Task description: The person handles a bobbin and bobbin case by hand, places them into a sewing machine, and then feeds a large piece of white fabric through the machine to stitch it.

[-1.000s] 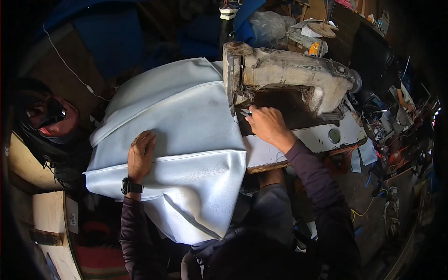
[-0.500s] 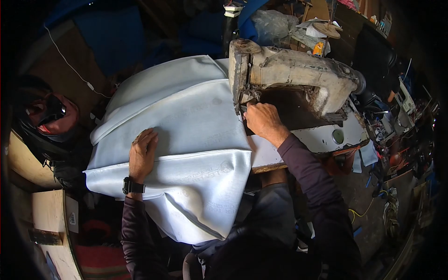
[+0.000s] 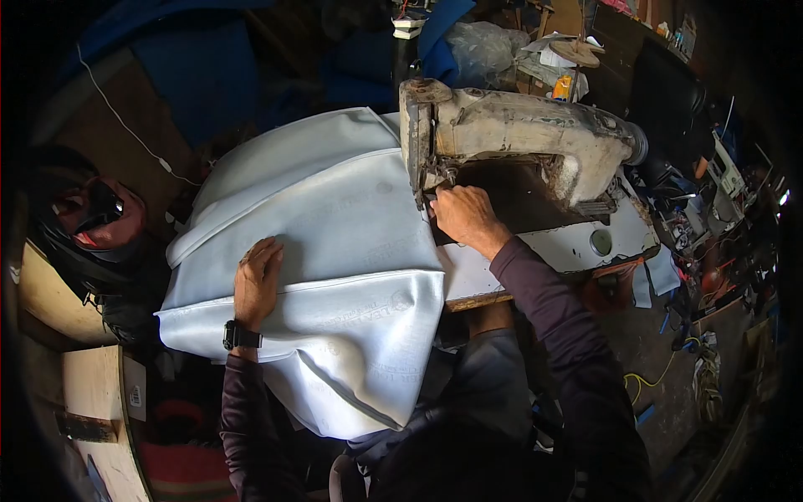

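Observation:
A large pale grey-blue sheet of material (image 3: 335, 217), with raised seams across it, drapes over the sewing table and down toward my lap. My left hand (image 3: 257, 280), with a watch at the wrist, lies flat on the sheet near its lower seam, fingers extended. Beside the needle area of the worn sewing machine (image 3: 527, 121), my right hand (image 3: 470, 219) is closed at the sheet's right edge. Whatever its fingertips pinch is too small and hidden to make out.
The white table top (image 3: 544, 251) holds a small round tin (image 3: 600, 243). A black and red bag (image 3: 109, 217) and wooden boxes (image 3: 96, 385) stand at the left. Tools and cables clutter the right, with a yellow cord (image 3: 648, 381) on the floor.
The whole view has shifted slightly. My right hand remains by the needle area, its fist turned a little, and my left hand stays on the sheet.

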